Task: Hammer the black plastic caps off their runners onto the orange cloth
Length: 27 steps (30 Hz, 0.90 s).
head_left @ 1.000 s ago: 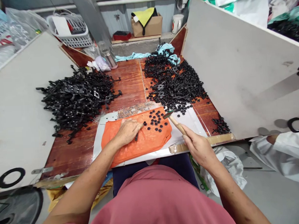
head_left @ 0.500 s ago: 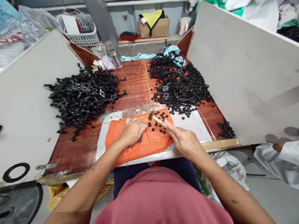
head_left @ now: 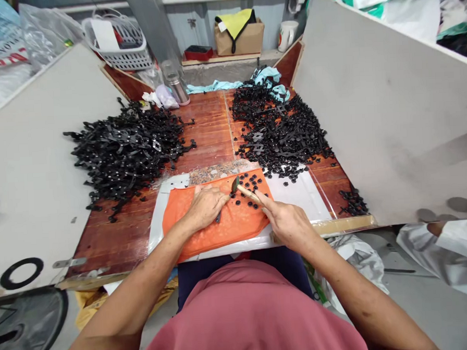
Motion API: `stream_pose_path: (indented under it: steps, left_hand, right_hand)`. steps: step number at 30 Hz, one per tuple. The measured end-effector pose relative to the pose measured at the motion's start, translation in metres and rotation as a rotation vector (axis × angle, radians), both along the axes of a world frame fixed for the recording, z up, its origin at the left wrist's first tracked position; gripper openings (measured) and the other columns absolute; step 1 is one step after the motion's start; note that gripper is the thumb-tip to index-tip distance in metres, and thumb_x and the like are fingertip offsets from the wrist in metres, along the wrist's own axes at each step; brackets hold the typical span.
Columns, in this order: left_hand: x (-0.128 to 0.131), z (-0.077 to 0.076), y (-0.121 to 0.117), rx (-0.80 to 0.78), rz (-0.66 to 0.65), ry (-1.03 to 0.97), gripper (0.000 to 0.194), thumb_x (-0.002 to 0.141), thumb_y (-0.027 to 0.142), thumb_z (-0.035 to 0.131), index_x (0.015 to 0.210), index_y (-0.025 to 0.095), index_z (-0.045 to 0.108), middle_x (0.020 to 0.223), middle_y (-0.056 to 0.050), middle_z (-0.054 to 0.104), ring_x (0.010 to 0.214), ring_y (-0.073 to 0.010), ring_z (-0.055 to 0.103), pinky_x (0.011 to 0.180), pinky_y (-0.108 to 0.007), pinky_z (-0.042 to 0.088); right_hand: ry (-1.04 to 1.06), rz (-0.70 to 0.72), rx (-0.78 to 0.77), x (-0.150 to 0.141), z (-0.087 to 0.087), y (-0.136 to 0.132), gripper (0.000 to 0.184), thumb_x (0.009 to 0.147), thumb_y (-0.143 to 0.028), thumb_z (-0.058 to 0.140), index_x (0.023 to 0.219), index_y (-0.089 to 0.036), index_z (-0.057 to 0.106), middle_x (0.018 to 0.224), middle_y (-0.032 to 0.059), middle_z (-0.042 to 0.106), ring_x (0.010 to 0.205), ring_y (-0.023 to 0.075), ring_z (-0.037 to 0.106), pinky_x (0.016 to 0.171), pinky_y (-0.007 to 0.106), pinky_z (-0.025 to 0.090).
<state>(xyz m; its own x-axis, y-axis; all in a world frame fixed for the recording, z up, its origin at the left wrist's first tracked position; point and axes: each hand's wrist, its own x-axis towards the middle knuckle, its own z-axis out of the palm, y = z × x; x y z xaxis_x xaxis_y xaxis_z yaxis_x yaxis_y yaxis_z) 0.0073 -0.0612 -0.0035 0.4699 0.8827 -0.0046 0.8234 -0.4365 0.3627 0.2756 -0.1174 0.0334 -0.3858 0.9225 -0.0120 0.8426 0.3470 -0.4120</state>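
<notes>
Your right hand [head_left: 288,221] is wrapped around a wooden-handled hammer [head_left: 247,192], which slants leftward and away over the flat orange cloth [head_left: 236,227]. Its dark metal head is just right of your left hand's [head_left: 206,205] fingertips. Those fingers hide most of a narrow black strip [head_left: 218,216]; whether they pinch it, I cannot tell.

Shows glossy wood on the desk [head_left: 210,132], matt orange cloth [head_left: 240,224], smooth wood and dark metal on the hammer [head_left: 246,191], shiny plastic in the black parts [head_left: 126,146].
</notes>
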Motion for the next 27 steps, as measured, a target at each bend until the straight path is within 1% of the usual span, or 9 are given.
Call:
stream_pose_path:
  steps: [2, 6, 9, 12, 16, 18, 22, 24, 27]
  left_hand:
    - [0.000, 0.000, 0.000, -0.005, 0.010, 0.003, 0.047, 0.107, 0.036, 0.034, 0.073, 0.021, 0.063, 0.080, -0.006, 0.069, 0.085, -0.0238, 0.057, 0.087, -0.041, 0.034]
    - [0.000, -0.002, 0.000, -0.034, 0.045, -0.055, 0.047, 0.106, 0.039, 0.033, 0.072, 0.021, 0.060, 0.082, -0.007, 0.068, 0.085, -0.0236, 0.057, 0.088, -0.040, 0.036]
    - [-0.002, 0.001, 0.001, -0.074, 0.035, -0.170, 0.046, 0.105, 0.037, 0.031, 0.073, 0.021, 0.059, 0.083, -0.006, 0.068, 0.084, -0.0224, 0.058, 0.087, -0.039, 0.039]
    - [-0.005, 0.008, 0.000, -0.101, 0.041, -0.257, 0.043, 0.104, 0.038, 0.032, 0.076, 0.021, 0.061, 0.086, -0.005, 0.070, 0.087, -0.0221, 0.062, 0.088, -0.038, 0.042]
    - [-0.006, 0.012, -0.009, -0.147, 0.044, -0.334, 0.042, 0.102, 0.039, 0.032, 0.072, 0.021, 0.056, 0.078, -0.004, 0.067, 0.080, -0.0208, 0.061, 0.084, -0.037, 0.043]
    - [-0.004, 0.011, -0.014, -0.192, 0.048, -0.379, 0.045, 0.102, 0.042, 0.031, 0.068, 0.022, 0.051, 0.072, -0.004, 0.062, 0.074, -0.0198, 0.058, 0.079, -0.035, 0.044]
    - [0.002, 0.009, -0.021, -0.278, 0.097, -0.447, 0.044, 0.101, 0.045, 0.031, 0.067, 0.022, 0.047, 0.069, -0.004, 0.058, 0.074, -0.0195, 0.057, 0.072, -0.033, 0.045]
    - [0.004, 0.009, -0.023, -0.271, 0.106, -0.433, 0.042, 0.100, 0.043, 0.031, 0.067, 0.022, 0.047, 0.069, -0.004, 0.058, 0.074, -0.0198, 0.056, 0.073, -0.034, 0.043]
    - [0.008, 0.009, -0.023, -0.234, 0.084, -0.375, 0.041, 0.100, 0.039, 0.030, 0.066, 0.022, 0.046, 0.069, -0.004, 0.058, 0.074, -0.0202, 0.055, 0.078, -0.037, 0.041]
  right_hand:
    - [0.086, -0.007, 0.005, 0.001, 0.001, 0.000, 0.058, 0.106, -0.025, 0.042, 0.162, -0.035, 0.039, 0.101, 0.0038, 0.080, 0.081, 0.0221, 0.075, 0.074, 0.030, 0.056]
    - [0.306, -0.083, 0.057, 0.005, 0.009, -0.004, 0.056, 0.107, -0.028, 0.039, 0.163, -0.028, 0.040, 0.123, 0.0076, 0.076, 0.101, 0.0248, 0.075, 0.091, 0.035, 0.057]
    - [0.361, -0.135, 0.032, 0.013, 0.009, -0.010, 0.055, 0.107, -0.029, 0.041, 0.162, -0.030, 0.043, 0.128, 0.0055, 0.075, 0.102, 0.0239, 0.075, 0.093, 0.035, 0.058]
    - [0.387, -0.185, 0.000, 0.024, -0.003, -0.020, 0.053, 0.107, -0.032, 0.043, 0.160, -0.030, 0.046, 0.138, 0.0041, 0.071, 0.106, 0.0235, 0.075, 0.094, 0.035, 0.059]
    - [0.435, -0.269, -0.033, 0.040, -0.025, -0.036, 0.053, 0.108, -0.034, 0.042, 0.160, -0.027, 0.045, 0.154, 0.0043, 0.057, 0.134, 0.0248, 0.062, 0.113, 0.039, 0.049]
    - [0.446, -0.323, -0.042, 0.048, -0.033, -0.044, 0.053, 0.108, -0.036, 0.042, 0.160, -0.026, 0.045, 0.156, 0.0042, 0.054, 0.139, 0.0246, 0.057, 0.117, 0.040, 0.046]
    - [0.388, -0.423, -0.057, 0.059, -0.047, -0.055, 0.052, 0.107, -0.035, 0.044, 0.158, -0.027, 0.048, 0.151, 0.0056, 0.059, 0.134, 0.0264, 0.061, 0.108, 0.039, 0.053]
    - [0.337, -0.452, -0.071, 0.062, -0.051, -0.057, 0.052, 0.107, -0.035, 0.044, 0.158, -0.028, 0.049, 0.147, 0.0064, 0.063, 0.130, 0.0278, 0.065, 0.104, 0.039, 0.056]
    - [0.305, -0.462, -0.083, 0.063, -0.056, -0.058, 0.052, 0.106, -0.035, 0.045, 0.157, -0.027, 0.050, 0.148, 0.0064, 0.062, 0.129, 0.0285, 0.065, 0.105, 0.040, 0.055]
